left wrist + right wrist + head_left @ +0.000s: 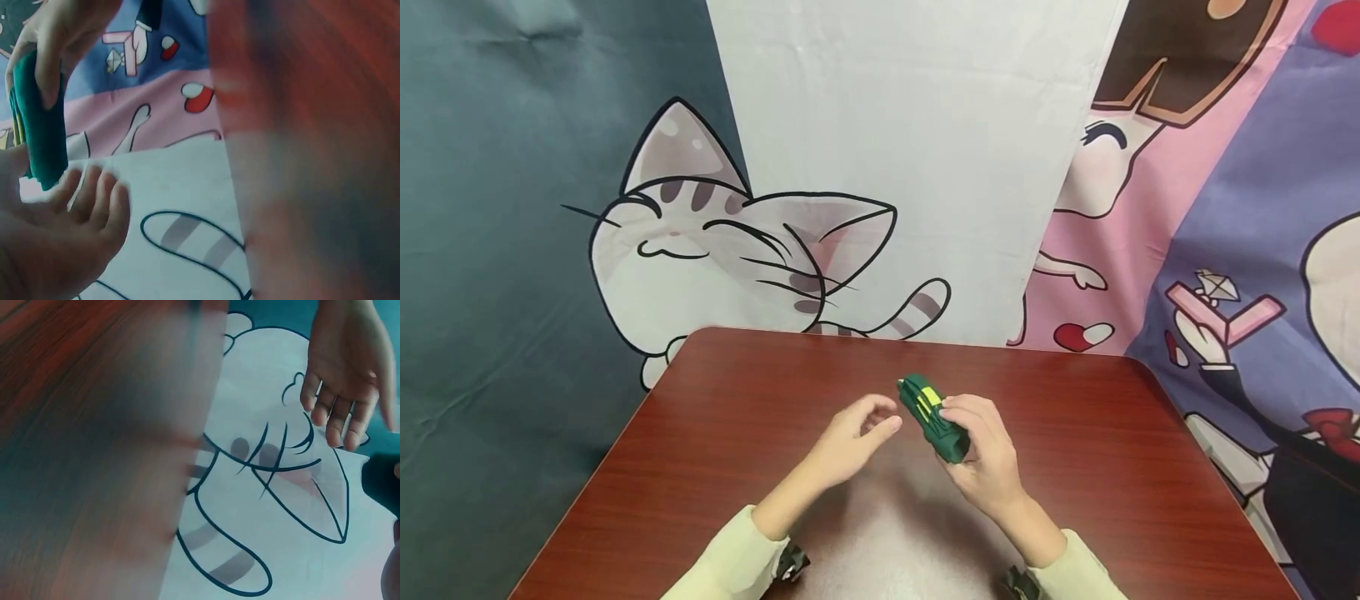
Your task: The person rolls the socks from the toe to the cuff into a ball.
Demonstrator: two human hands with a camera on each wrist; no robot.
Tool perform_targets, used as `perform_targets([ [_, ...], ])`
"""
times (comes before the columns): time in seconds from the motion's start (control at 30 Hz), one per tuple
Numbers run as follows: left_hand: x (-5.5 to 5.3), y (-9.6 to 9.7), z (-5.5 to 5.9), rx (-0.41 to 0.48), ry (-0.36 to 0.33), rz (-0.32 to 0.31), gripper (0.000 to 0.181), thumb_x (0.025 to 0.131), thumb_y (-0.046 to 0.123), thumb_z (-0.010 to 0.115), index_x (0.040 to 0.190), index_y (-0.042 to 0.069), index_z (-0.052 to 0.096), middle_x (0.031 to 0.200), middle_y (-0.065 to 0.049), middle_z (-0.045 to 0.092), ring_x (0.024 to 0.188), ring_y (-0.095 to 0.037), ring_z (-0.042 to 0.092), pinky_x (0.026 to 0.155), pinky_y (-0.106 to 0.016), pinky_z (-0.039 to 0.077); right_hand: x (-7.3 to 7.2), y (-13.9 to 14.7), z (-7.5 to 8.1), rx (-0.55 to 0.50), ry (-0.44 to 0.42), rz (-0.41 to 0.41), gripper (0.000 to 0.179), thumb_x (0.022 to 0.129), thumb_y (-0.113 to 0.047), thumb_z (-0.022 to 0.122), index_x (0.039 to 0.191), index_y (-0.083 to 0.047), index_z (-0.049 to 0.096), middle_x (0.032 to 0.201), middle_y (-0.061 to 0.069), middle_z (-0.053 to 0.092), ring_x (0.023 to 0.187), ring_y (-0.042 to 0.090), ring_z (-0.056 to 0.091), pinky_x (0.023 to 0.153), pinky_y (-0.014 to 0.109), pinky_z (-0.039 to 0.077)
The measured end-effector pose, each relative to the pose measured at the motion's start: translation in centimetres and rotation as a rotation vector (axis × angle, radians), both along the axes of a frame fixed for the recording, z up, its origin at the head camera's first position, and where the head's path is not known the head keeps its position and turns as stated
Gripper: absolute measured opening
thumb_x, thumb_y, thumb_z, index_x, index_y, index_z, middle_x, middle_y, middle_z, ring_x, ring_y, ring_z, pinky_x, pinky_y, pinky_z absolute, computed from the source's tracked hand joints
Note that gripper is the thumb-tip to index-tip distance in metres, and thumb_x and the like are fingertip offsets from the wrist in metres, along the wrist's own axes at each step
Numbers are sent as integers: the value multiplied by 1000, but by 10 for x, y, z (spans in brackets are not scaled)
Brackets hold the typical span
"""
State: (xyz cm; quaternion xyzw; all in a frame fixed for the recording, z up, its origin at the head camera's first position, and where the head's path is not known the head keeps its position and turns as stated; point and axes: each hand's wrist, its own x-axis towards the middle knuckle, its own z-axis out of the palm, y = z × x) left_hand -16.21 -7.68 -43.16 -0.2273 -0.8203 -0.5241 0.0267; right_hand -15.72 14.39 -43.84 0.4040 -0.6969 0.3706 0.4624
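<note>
My right hand [988, 458] grips a dark green, roughly cylindrical thing with bright yellow markings [934, 421], held tilted above the table. Its thumb and fingers wrap the lower end, while the upper end points away to the left. To the left of it is my left hand [853, 442], holding nothing, its fingers loosely bent. In the left wrist view, the left hand's fingers [97, 200] lie close beneath the green thing's end [44, 119]. The right wrist view catches only a dark part of the green thing [380, 481] at its edge; the left hand [344, 381] hangs above.
Both hands are over a glossy reddish-brown wooden table [760, 375] with rounded far corners. Behind it hangs a printed cloth backdrop [917, 167] with a cartoon cat and other figures. Dark straps [792, 560] sit at the cuffs of the pale sleeves.
</note>
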Motion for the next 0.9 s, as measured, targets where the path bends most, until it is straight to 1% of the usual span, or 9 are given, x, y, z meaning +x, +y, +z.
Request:
perform_targets([
  [0.1,3,5,3,23,-132,-119,42,111,33,38,123,4,65,116,-12,70,104,-30,65,92,-43,54,1,-1,-1,36,68,-67,29,98,-19,64,103,9,64,109,24,67,100,39,60,103,29,46],
  [0.17,4,9,3,56,-174,-175,47,112,31,30,123,1,64,115,-18,70,104,-34,65,93,-44,53,1,-2,-3,74,115,-97,26,99,-17,62,102,9,63,110,24,67,99,40,61,100,32,47],
  [0.27,5,14,3,103,-198,-200,44,112,29,33,123,-2,62,109,-21,70,101,-34,66,90,-41,54,1,-4,-5,125,197,-121,20,99,-13,60,102,7,64,110,22,69,96,40,62,92,37,52],
  [0.33,6,17,2,134,-211,-204,41,111,26,35,122,-4,61,105,-21,70,98,-36,66,89,-42,55,1,-5,-6,151,236,-125,18,99,-12,59,101,5,65,109,21,71,95,40,63,87,40,53],
  [0.4,7,19,2,178,-228,-201,39,110,23,37,122,-7,60,103,-21,69,95,-32,66,88,-46,56,1,-7,-7,171,253,-125,17,100,-11,59,102,4,66,109,19,72,95,38,64,86,40,54],
  [0.53,6,17,0,264,-258,-194,40,110,21,37,120,-11,58,102,-22,68,89,-18,66,86,-50,57,4,-9,-9,214,202,-97,23,101,-15,58,109,3,69,115,19,71,101,38,63,93,38,52],
  [0.7,3,11,2,356,-278,-260,43,109,20,35,122,-16,54,104,-19,66,88,-6,64,82,-36,57,10,-8,-11,238,88,11,35,97,-16,50,120,5,67,127,22,65,112,39,57,108,36,42],
  [0.8,2,8,4,351,-290,-280,42,108,18,37,126,-17,53,108,-22,66,88,-5,64,81,-29,55,15,-8,-8,207,17,97,39,97,-16,48,122,7,66,130,22,63,116,38,54,111,36,37],
  [0.9,2,7,4,304,-300,-273,40,106,15,42,128,-16,53,113,-25,66,88,-5,65,82,-26,56,18,-9,-4,140,-54,165,34,101,-13,47,120,7,67,126,20,65,115,36,54,109,34,38],
])
